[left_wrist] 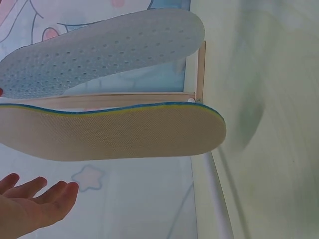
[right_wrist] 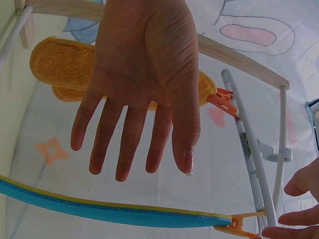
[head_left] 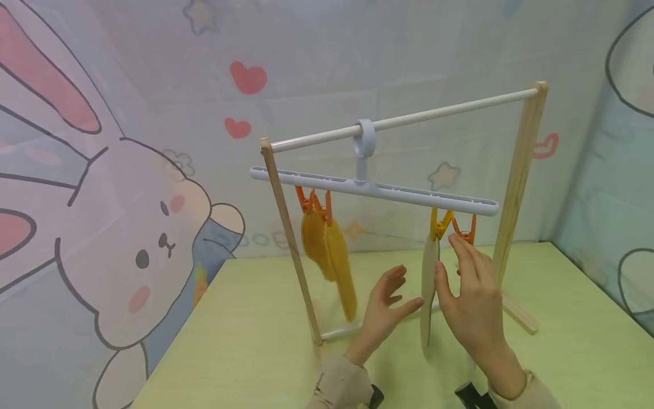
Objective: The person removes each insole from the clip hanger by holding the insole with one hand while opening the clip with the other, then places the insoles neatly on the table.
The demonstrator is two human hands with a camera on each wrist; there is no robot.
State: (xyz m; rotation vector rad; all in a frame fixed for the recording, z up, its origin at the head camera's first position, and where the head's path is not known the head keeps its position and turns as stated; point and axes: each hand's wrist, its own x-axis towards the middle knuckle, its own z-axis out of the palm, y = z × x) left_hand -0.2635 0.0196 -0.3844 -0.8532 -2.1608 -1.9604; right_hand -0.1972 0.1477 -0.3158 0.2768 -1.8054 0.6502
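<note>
A beige insole [head_left: 428, 295] with a blue-and-yellow edge hangs upright from a yellow clip [head_left: 439, 225] on a pale hanger [head_left: 398, 192]. Just left of that insole is my left hand [head_left: 383, 309], fingers spread with nothing in them. To its right my right hand [head_left: 472, 301] is raised, fingers extended, fingertips close below an orange clip [head_left: 466, 232] and thumb overlapping the insole's upper edge. A grey dimpled insole [left_wrist: 124, 50] shows beyond the beige one in the left wrist view; in the head view my right hand mostly hides it.
Two fuzzy mustard insoles [head_left: 339, 261] hang from orange clips [head_left: 322, 207] at the hanger's left. The hanger's ring [head_left: 365, 139] loops over a white rod [head_left: 455, 111] between wooden posts [head_left: 518, 176] on a light green table [head_left: 245, 318]. A cartoon-printed cloth [head_left: 306, 51] stands behind.
</note>
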